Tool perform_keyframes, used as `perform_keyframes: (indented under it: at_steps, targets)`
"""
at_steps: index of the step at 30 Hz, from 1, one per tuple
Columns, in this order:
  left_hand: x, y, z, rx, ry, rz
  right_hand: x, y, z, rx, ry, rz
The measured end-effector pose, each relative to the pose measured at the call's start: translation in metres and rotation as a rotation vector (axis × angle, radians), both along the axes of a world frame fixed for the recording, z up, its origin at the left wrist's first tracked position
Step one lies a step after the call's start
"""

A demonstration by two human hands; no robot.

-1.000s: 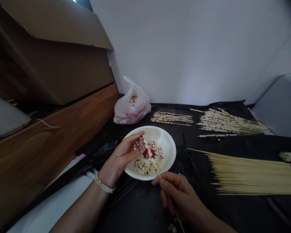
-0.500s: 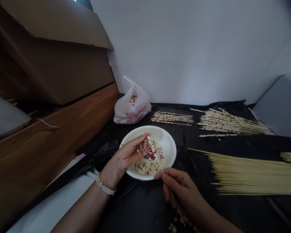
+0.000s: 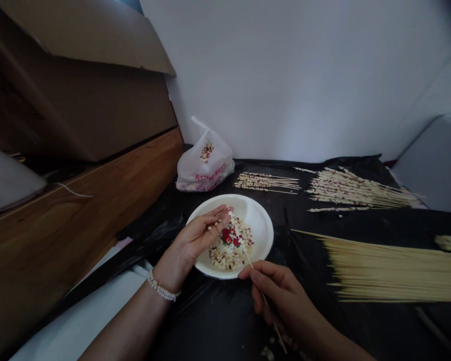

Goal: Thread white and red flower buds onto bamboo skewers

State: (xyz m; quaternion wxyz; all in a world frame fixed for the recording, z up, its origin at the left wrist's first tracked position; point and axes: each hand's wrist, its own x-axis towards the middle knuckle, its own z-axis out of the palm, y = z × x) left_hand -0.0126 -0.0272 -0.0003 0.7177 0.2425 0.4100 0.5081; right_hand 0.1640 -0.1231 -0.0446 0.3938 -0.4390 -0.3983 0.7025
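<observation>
Right hand (image 3: 280, 287) is gripping a stick (image 3: 279, 337); left hand (image 3: 196, 235) is holding pieces (image 3: 209, 227), apparently threading; next, far-end alignment seems needed.

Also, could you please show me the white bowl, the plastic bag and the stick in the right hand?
White bowl (image 3: 262, 225), head view: bare inner wall, right side.
Plastic bag (image 3: 205, 167), head view: middle of its front.
Stick (image 3: 249, 259), head view: bare length seen against the bowl.
</observation>
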Motion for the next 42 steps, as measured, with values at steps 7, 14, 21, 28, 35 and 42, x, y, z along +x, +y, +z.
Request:
perform_keyframes:
  at_steps: [7, 14, 21, 28, 35, 42]
  targets:
    - [0.007, 0.017, 0.01, -0.269, -0.169, 0.182, -0.001, -0.002, -0.005, 0.003, -0.012, 0.006]
    - [0.002, 0.024, -0.004, -0.248, -0.14, 0.086, -0.001, -0.002, -0.005, 0.007, 0.003, 0.003]
    - [-0.006, 0.027, -0.023, -0.02, -0.029, -0.053, -0.003, -0.002, -0.009, -0.021, 0.026, -0.001]
    - [-0.009, 0.034, -0.031, -0.014, -0.013, -0.038, -0.003, -0.003, -0.006, -0.018, 0.044, 0.005]
    - [-0.013, 0.028, -0.028, -0.001, 0.0, 0.007, -0.003, -0.004, -0.003, -0.022, 0.05, 0.029]
    - [-0.01, 0.001, -0.003, 0.174, 0.098, -0.005, -0.004, -0.005, -0.006, -0.023, 0.063, 0.027]
